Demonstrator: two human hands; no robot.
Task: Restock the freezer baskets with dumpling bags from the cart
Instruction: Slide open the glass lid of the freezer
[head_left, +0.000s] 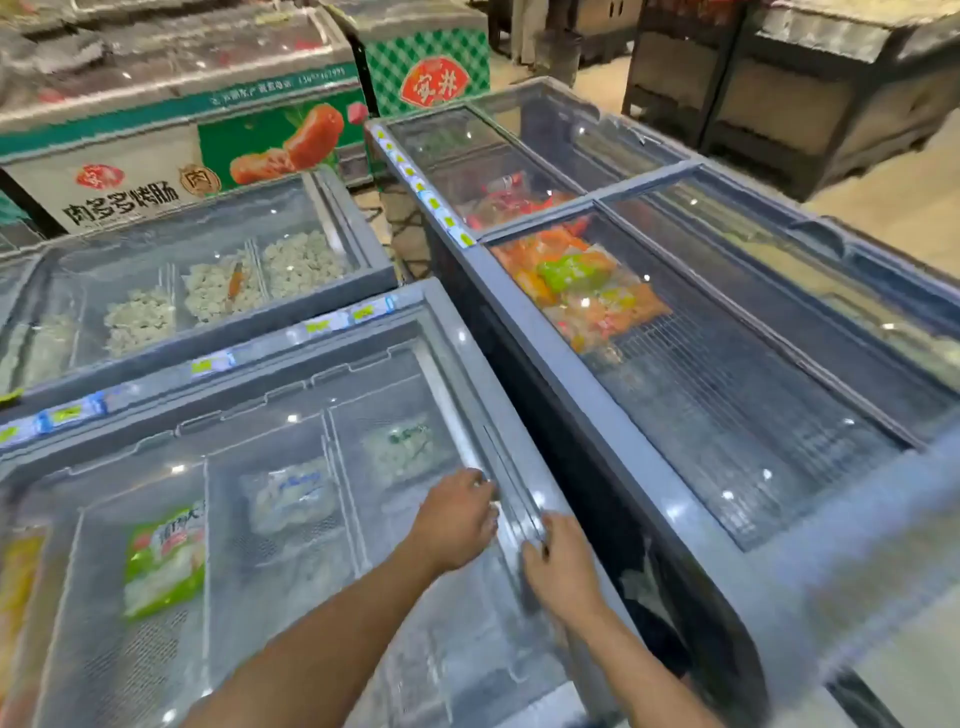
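Observation:
Below me stands a chest freezer with a sliding glass lid (291, 519) over wire baskets. My left hand (457, 519) curls its fingers over the lid's metal handle edge (467, 457) at the right side. My right hand (561, 566) grips the same edge a little nearer to me. Under the glass lie a green dumpling bag (163, 561), a white bag with blue print (288, 501) and a pale bag (400, 449), each in its own basket. No cart shows in the head view.
A second grey chest freezer (571, 431) stands close on the right, holding orange and green bags (587, 291) under glass. Behind sits a freezer of loose dumplings (223, 286). Green branded freezers (270, 140) line the back. Dark shelving (779, 88) stands far right.

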